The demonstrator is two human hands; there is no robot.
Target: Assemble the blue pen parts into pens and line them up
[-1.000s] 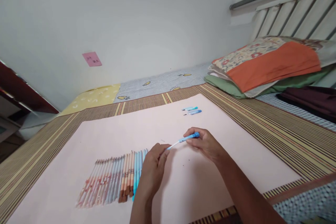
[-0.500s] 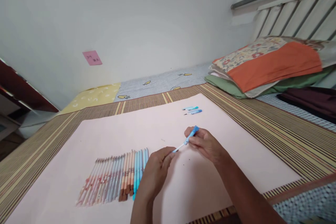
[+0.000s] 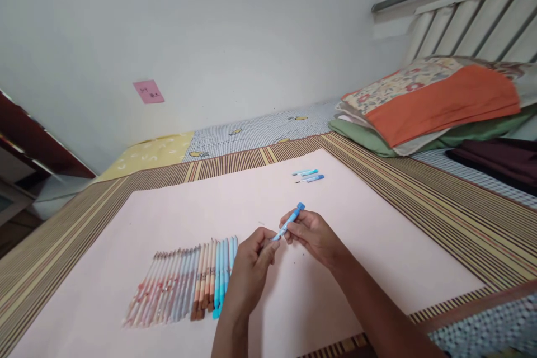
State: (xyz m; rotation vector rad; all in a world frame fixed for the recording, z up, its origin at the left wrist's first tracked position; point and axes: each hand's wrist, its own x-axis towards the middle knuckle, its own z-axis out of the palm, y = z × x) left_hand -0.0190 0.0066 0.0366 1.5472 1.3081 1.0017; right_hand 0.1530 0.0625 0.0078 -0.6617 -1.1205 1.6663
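In front of me, above the pale pink sheet (image 3: 344, 268), I hold a blue pen (image 3: 292, 222) slantwise with both hands. My left hand (image 3: 253, 260) pinches its lower end, which the fingers partly hide. My right hand (image 3: 314, 235) grips the pen higher up, and its darker blue top sticks out past the fingers. To the left lies a row of several pens, made up of clear pinkish pens (image 3: 157, 291), orange and brown pens (image 3: 204, 279) and light blue pens (image 3: 221, 274). Beyond my hands lie a turquoise pen part (image 3: 309, 172) and a blue pen part (image 3: 314, 179) with dark thin tips.
Under the sheet is a striped mat (image 3: 419, 196). Folded cloths and an orange patterned pillow (image 3: 444, 106) are piled at the right, near a white radiator (image 3: 482, 22). A pink note (image 3: 149, 92) sticks to the wall. Small dark specks lie near my hands.
My right hand has moved left and slightly down toward my left hand. The white refill that showed between the pen's two parts is now covered, and the parts are together.
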